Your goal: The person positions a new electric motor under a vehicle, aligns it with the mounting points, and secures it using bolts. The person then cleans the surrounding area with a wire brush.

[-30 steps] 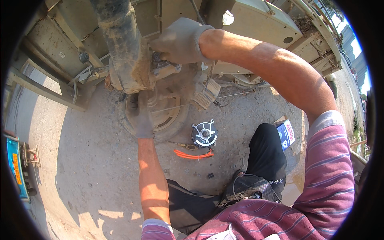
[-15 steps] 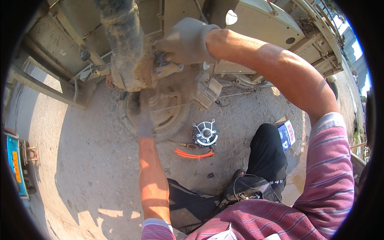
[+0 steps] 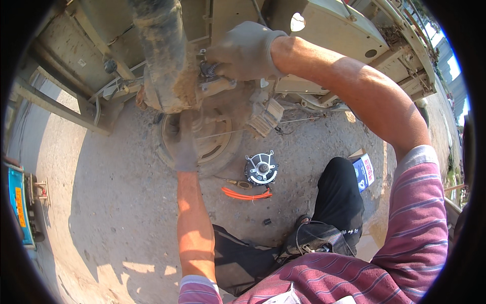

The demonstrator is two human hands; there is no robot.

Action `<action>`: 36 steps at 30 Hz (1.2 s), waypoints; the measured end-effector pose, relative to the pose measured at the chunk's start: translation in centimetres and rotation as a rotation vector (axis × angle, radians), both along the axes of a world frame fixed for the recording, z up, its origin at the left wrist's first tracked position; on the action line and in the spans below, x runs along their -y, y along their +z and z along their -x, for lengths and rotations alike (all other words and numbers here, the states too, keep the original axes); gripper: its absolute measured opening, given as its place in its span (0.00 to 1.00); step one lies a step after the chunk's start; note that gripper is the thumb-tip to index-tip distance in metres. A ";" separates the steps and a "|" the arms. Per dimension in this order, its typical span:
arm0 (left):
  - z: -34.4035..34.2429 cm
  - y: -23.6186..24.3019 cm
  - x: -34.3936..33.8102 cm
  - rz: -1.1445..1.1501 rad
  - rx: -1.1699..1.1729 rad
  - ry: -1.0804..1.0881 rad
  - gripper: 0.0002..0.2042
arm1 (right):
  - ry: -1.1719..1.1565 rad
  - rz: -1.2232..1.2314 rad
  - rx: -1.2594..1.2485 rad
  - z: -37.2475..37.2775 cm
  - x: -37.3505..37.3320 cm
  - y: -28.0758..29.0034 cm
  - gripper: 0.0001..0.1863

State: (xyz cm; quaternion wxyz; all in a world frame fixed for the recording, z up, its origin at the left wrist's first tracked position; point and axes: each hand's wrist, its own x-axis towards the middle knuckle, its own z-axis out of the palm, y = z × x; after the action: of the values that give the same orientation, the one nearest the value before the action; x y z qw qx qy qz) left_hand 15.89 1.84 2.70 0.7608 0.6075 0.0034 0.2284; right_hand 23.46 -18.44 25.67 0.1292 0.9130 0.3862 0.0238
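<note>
My right hand (image 3: pixel 245 51), in a grey work glove, is curled at the dusty metal bracket (image 3: pixel 218 86) beside the thick brown axle tube (image 3: pixel 164 55). A dark coil spring (image 3: pixel 208 70) shows right at its fingertips; what the closed fingers grip is hidden. Lower down, my left hand (image 3: pixel 186 149), also gloved, reaches beneath the tube in front of the dusty wheel (image 3: pixel 220 152). Its fingers blend into shadow and grime, so their pose cannot be made out. On the ground between my arms lies a round motor (image 3: pixel 262 168) with a silver spoked face and a central shaft.
Orange cables (image 3: pixel 245 194) and a brass-coloured fitting (image 3: pixel 243 185) lie near the motor. A finned metal box (image 3: pixel 267 117) hangs beside the wheel. By my right knee stands a blue and white carton (image 3: pixel 362 173). A blue vehicle (image 3: pixel 19 202) is at far left.
The whole view has shifted slightly, so the vehicle parts sit a little farther right. Both hands stay at about the same spots on the axle.
</note>
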 end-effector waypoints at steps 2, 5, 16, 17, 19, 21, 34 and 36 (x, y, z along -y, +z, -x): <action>0.2 0.2 0.2 0.047 0.018 -0.014 0.12 | -0.023 -0.002 -0.014 -0.1 -0.1 -0.1 0.18; 0.3 0.5 0.3 -0.011 -0.002 0.012 0.12 | -0.011 -0.033 -0.016 -0.2 0.0 -0.2 0.18; 0.2 0.3 0.2 0.039 -0.027 -0.014 0.11 | -0.019 -0.015 0.014 -0.3 0.1 -0.3 0.19; 0.2 0.3 0.2 0.033 -0.028 -0.010 0.11 | -0.030 -0.011 0.004 -0.3 0.1 -0.3 0.19; 0.2 0.3 0.1 0.021 -0.025 -0.008 0.11 | -0.025 -0.011 0.006 -0.3 0.2 -0.2 0.20; 0.2 0.3 0.1 0.028 -0.019 -0.013 0.12 | -0.024 -0.009 0.000 -0.3 0.2 -0.1 0.20; 0.5 0.7 0.3 0.032 -0.043 -0.018 0.13 | 0.005 0.014 0.010 -0.4 -0.3 -0.2 0.18; 0.5 0.6 0.2 0.030 -0.040 -0.019 0.13 | 0.015 -0.006 0.018 -0.5 -0.1 -0.2 0.18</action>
State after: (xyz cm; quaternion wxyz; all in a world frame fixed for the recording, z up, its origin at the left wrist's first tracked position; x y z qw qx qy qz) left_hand 15.44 1.60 3.31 0.7717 0.6005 0.0163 0.2087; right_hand 24.00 -18.39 25.44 0.1297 0.9102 0.3919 0.0340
